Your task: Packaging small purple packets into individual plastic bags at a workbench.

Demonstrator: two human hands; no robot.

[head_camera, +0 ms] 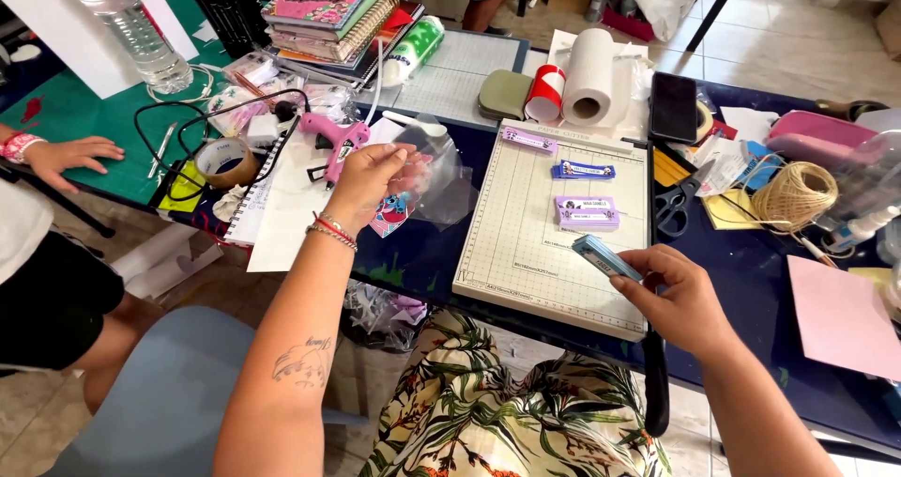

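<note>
Right hand (pixel 683 300): fingers pinch a small flat blue-grey packet (pixel 605 257)
Left hand (pixel 371 178): fingers grip a clear plastic sleeve (pixel 436 172)

Paper trimmer (pixel 526 252) on worktop (pixel 751 280) straight before you; three labels (pixel 587 212) on it. Glue gun (pixel 335 139) and tape roll (pixel 223 161) left of trimmer; paper towel roll (pixel 589 78) behind it; scissors (pixel 678 203) and twine ball (pixel 796 193) to your right.
</note>
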